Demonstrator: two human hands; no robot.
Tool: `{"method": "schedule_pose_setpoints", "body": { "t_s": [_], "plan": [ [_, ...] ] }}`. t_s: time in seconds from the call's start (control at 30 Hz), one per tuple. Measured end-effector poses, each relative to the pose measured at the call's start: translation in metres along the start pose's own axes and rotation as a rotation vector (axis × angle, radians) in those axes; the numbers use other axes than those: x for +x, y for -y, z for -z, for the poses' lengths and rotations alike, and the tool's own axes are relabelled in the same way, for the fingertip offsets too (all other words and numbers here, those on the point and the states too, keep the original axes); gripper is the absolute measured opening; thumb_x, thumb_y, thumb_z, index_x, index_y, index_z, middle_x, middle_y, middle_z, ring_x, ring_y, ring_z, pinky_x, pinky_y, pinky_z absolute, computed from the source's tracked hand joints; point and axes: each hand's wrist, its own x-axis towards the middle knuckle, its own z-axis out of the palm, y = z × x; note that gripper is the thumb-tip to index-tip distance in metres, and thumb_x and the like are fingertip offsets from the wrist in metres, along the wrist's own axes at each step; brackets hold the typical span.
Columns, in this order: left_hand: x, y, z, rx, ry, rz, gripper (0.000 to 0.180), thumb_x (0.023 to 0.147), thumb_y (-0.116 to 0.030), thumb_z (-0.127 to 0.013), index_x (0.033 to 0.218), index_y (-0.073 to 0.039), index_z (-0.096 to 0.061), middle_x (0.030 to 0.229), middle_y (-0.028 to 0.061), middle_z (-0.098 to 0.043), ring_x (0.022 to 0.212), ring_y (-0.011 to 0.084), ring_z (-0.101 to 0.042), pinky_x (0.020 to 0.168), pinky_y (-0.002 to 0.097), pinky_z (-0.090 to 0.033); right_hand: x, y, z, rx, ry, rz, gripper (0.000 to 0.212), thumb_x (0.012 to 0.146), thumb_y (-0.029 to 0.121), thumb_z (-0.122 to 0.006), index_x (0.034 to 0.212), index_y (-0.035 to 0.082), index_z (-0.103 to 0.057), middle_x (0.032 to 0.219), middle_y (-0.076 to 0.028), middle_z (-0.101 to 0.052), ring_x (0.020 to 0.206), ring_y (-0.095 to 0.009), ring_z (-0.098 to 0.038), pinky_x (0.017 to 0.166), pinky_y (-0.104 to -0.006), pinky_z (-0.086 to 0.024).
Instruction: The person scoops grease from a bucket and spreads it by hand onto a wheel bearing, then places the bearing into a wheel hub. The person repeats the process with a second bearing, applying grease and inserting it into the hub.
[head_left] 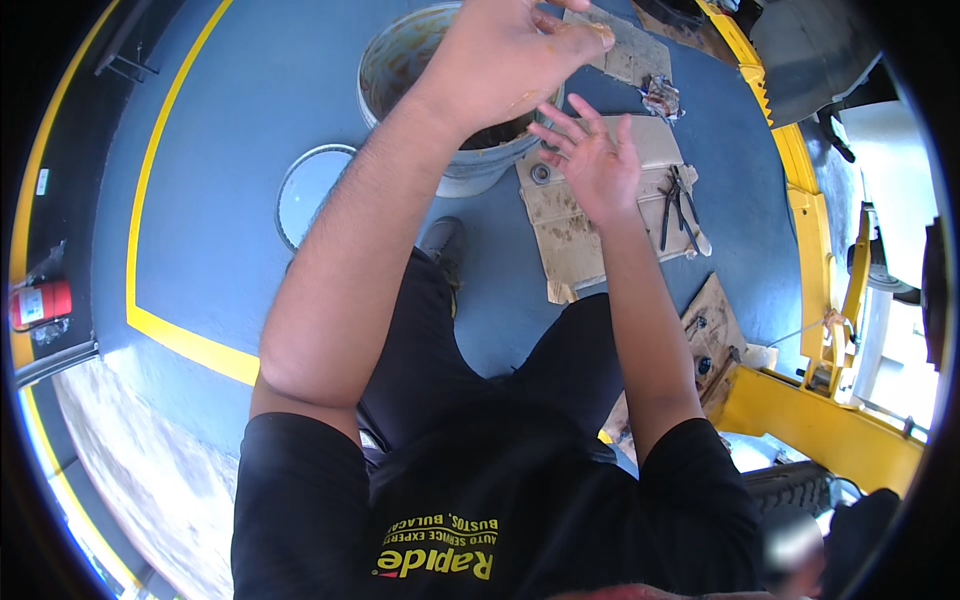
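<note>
My left hand [515,55] reaches over a large round bucket [468,181], its fingertips partly cut off by the upper edge. The thumb stands apart from the fingers, and yellow-brown grease smears the thumb and the side of the hand. No object shows in it. Just right of the bucket's rim, my right hand [603,172] is raised, palm up, with spread fingers and nothing in it. Brown grease stains the bucket's inner wall. Beneath the right hand lies a stained cardboard sheet [570,235], carrying a small metal ring [541,174] and black-handled pliers [678,210].
A round lid [312,200] lies left of the bucket. Beyond the cardboard are a crumpled rag [661,98] and another cardboard piece [632,52]. Yellow lift frames [812,240] stand on the right, with a tyre [788,488] low right. A red cylinder [42,302] is far left.
</note>
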Motion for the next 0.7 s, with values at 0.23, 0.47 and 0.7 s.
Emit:
{"method": "schedule_pose_setpoints", "body": {
  "t_s": [0.23, 0.47, 0.7],
  "plan": [
    [-0.002, 0.006, 0.001, -0.009, -0.016, -0.027, 0.031, 0.096, -0.02, -0.075, 0.116, -0.001, -0.061, 0.1, 0.0065, -0.065, 0.093, 0.0128, -0.061, 0.078, 0.0268, -0.05, -0.026, 0.008, 0.006, -0.223, -0.258, -0.058, 0.075, 0.106, 0.064, -0.037, 0.156, 0.009, -0.032, 0.151, -0.018, -0.049, 0.129, -0.037, -0.057, 0.103, -0.0487, -0.043],
    [0.004, -0.026, 0.017, -1.121, 0.107, 0.25, 0.109, 0.092, -0.081, -0.037, 0.155, 0.008, -0.036, 0.156, 0.0363, -0.038, 0.145, 0.0533, -0.038, 0.117, 0.0596, -0.034, -0.066, 0.0, 0.019, -0.36, -0.296, -0.057, 0.063, 0.107, 0.049, -0.049, 0.155, 0.01, -0.034, 0.144, -0.017, -0.056, 0.123, -0.031, -0.061, 0.098, -0.0412, -0.047],
    [0.007, -0.009, 0.012, -1.217, 0.218, 0.221, 0.109, 0.093, -0.082, -0.038, 0.154, 0.007, -0.036, 0.158, 0.0397, -0.032, 0.148, 0.0561, -0.029, 0.12, 0.063, -0.029, -0.094, -0.043, 0.009, -1.017, -0.261, 0.104, 0.053, 0.093, 0.017, -0.075, 0.139, 0.005, -0.052, 0.133, -0.018, -0.063, 0.12, -0.033, -0.062, 0.103, -0.0463, -0.048]
  ]
}}
